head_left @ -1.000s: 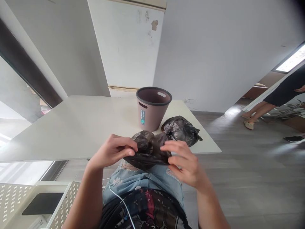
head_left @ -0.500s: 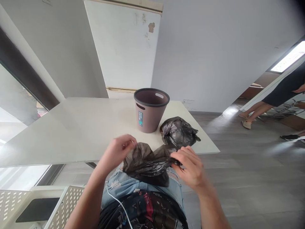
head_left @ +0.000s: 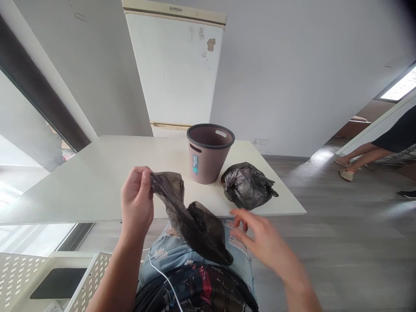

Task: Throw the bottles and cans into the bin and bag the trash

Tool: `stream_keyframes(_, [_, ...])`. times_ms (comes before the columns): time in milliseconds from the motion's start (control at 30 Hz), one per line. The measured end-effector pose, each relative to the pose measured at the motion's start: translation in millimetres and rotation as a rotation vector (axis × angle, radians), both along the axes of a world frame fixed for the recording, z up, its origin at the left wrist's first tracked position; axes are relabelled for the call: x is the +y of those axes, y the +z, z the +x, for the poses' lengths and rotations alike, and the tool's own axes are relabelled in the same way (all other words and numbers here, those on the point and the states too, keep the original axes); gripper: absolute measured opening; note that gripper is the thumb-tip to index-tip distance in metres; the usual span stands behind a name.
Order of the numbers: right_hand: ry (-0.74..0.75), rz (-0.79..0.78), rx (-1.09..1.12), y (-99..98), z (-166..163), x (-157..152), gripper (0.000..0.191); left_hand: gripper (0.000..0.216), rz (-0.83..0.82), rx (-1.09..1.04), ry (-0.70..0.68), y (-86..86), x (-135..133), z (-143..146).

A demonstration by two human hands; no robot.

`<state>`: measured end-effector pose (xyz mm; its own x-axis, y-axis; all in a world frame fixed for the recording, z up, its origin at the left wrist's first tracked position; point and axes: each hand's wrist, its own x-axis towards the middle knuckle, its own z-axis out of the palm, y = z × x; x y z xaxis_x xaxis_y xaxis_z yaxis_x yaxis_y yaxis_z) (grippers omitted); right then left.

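**Hand pose.** The left hand (head_left: 138,201) is raised in front of the near edge of the tabletop (head_left: 97,182), with its forearm rising from the lower left. The right hand (head_left: 260,240) reaches forward from the lower right, below the near edge and over the lap. It is blurred.

**Surroundings.** A thin black bag (head_left: 195,221) hangs slack from the left hand, slanting down to the right across the near edge and ending over the jeans. A brown bin (head_left: 209,154) stands upright toward the far right part of the tabletop. A stuffed black bag (head_left: 247,185) lies just beside the bin, near the right edge. A white refrigerator (head_left: 177,65) stands behind the far edge. Another person's legs (head_left: 364,151) are visible at the far right, on the floor. The hanging bag covers part of the near edge. Nothing lies between the right hand and this bag.

**Fingers.** The left fingers are curled together and pinch the upper end of the thin black bag. The right fingers (head_left: 238,214) are spread apart and hold nothing. They are close beside the bag's lower part, with no contact visible.
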<state>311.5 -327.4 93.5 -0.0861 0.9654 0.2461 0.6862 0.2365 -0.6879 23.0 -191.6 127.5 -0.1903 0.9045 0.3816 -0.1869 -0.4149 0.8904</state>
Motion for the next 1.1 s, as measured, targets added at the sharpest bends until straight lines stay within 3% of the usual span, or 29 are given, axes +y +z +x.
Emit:
stream_keyframes(67, [-0.184, 0.099, 0.106, 4.3, -25.4, 14.8, 0.036, 0.027, -0.053, -0.013, -0.121, -0.2, -7.8, 13.8])
stream_keyframes(133, [-0.091, 0.108, 0.213, 5.8, -52.6, 30.3, 0.052, 0.026, -0.128, -0.043, -0.279, 0.4, -16.0, 28.9])
stream_keyframes(233, [0.036, -0.015, 0.456, 0.1, -78.2, 47.0, 0.017, 0.026, -0.256, -0.146, -0.508, 2.4, -22.9, 44.2])
stream_keyframes(300, [0.001, -0.105, 0.7, -5.0, -80.9, 50.8, 0.024, 0.026, -0.333, -0.202, -0.603, 2.9, -22.5, 46.0])
stream_keyframes(400, [-0.053, -0.258, 0.989, -6.8, -71.8, 47.8, 0.029, 0.03, -0.355, -0.17, -0.648, -1.2, -18.2, 39.0])
stream_keyframes(500, [-0.115, -0.329, 1.061, -1.6, -58.2, 43.5, 0.035, 0.036, -0.237, 0.048, -0.602, -9.2, -15.6, 30.3])
stream_keyframes(633, [-0.212, -0.148, 0.937, 8.5, -35.8, 44.1, 0.035, 0.049, -0.033, 0.57, -0.527, -16.6, -16.8, 30.6])
stream_keyframes(700, [-0.193, -0.099, 0.814, 16.9, -22.2, 44.0, 0.036, 0.042, 0.028, 0.752, -0.491, -19.8, -15.6, 34.3])
stream_keyframes(767, [-0.143, -0.055, 0.622, 28.5, -7.9, 41.4, 0.031, 0.043, 0.069, 0.848, -0.402, -23.8, -10.5, 34.9])
stream_keyframes(833, [-0.111, 0.01, 0.358, 39.8, 6.3, 36.3, 0.026, 0.058, 0.092, 0.9, -0.227, -27.0, -2.0, 29.4])
stream_keyframes(933, [-0.203, 0.193, 0.011, 45.1, 25.3, 28.2, 0.026, 0.056, 0.064, 0.845, 0.045, -26.8, 9.5, 14.1])
stream_keyframes(1000, [-0.342, 0.348, -0.077, 37.8, 35.1, 26.5, 0.03, 0.039, -0.05, 0.665, -0.027, -24.7, 11.6, 6.4])
stream_keyframes(1100, [-0.427, 0.379, 0.124, 18.5, 42.9, 34.5, 0.018, 0.026, -0.37, 0.18, -0.444, -23.4, 9.2, 6.6])
